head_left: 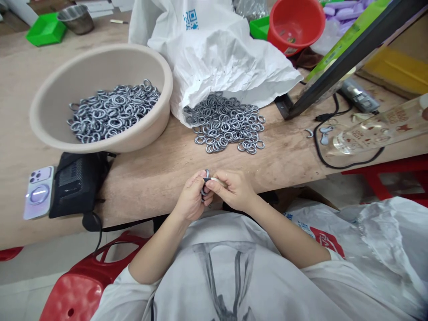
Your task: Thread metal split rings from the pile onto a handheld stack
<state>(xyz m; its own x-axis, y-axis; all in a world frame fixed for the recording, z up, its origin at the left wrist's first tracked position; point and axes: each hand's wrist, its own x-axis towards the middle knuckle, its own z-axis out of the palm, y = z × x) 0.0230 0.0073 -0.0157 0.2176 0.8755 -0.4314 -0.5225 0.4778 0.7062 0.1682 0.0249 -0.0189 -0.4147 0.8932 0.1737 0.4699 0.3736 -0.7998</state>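
Close to my body at the table's front edge, my left hand (193, 196) is closed on grey rings (207, 173), partly hidden by the fingers. My right hand (235, 189) pinches a small tool (216, 179) with a pale handle and a dark, flat tip. That tip meets the rings at the left fingertips. Beyond the hands, a pile of loose grey rings (230, 127) spills from the mouth of a white woven sack (230, 58). More rings (117, 111) lie in a large beige basin (43, 120) to the left.
A phone (39, 191) and a black pouch (75, 185) lie at left. Behind are a green tray (46, 29), a metal bowl (76, 20) and a red bucket (297, 22). A dark metal post (337, 67), a cable and a clear patterned bottle (384, 127) occupy the right.
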